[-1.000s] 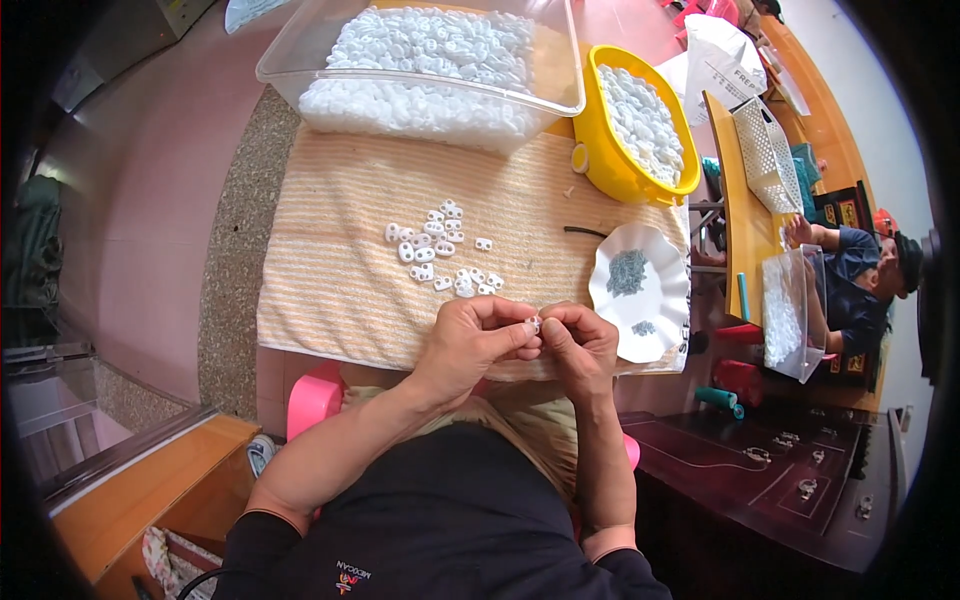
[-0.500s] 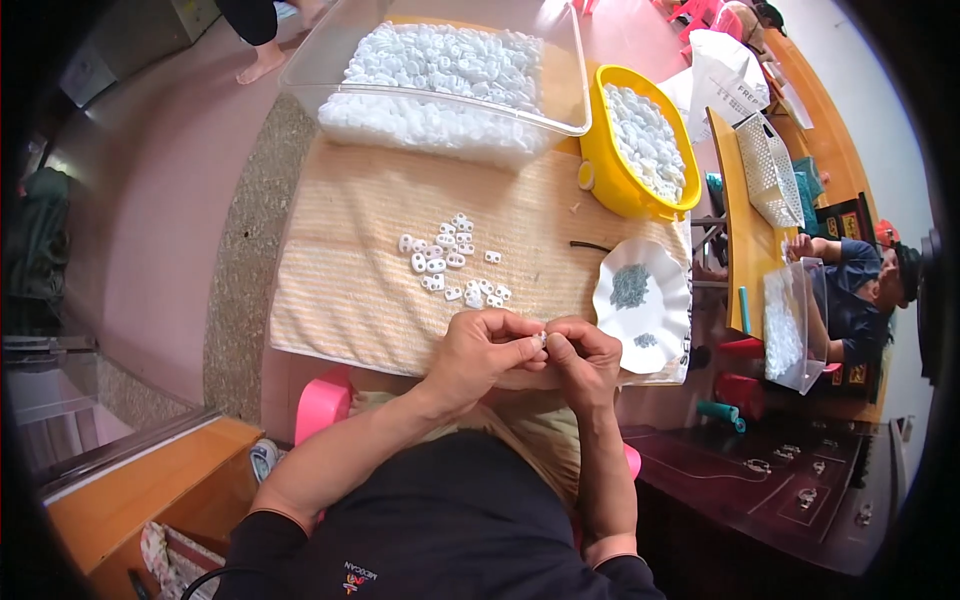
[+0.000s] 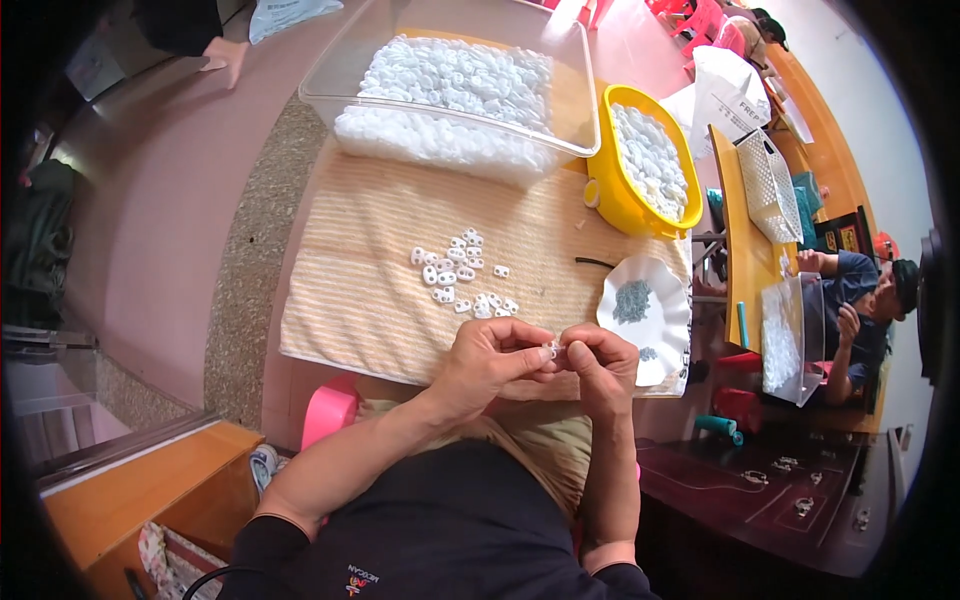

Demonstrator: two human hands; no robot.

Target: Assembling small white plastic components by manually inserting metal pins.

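Note:
My left hand [image 3: 492, 366] and my right hand [image 3: 604, 366] meet over the near edge of the towel-covered table [image 3: 350, 320]. Both pinch a small white plastic piece [image 3: 554, 347] between thumbs and fingertips. Its exact form is mostly hidden by the fingers. Beyond my left hand lie several small white two-holed plastic pieces [image 3: 456, 265], loosely grouped on the towel. To the right of my right hand sits a white scalloped plate [image 3: 668, 340], bearing a larger pile of tiny grey-green parts [image 3: 631, 300] and a smaller pile closer to me.
A clear bin [image 3: 590, 150] of white pieces stands at the back, beside a yellow tub [image 3: 640, 222] holding more. A thin black stick [image 3: 594, 262] lies near the plate. At right, a co-worker [image 3: 860, 300] sits by another clear container [image 3: 812, 340]. A pink stool [image 3: 330, 408] is beneath me.
My hands have shifted slightly right and nearer, with the white piece showing a little more between them. The view has moved slightly. A bystander's foot at top left and a co-worker's hand have moved.

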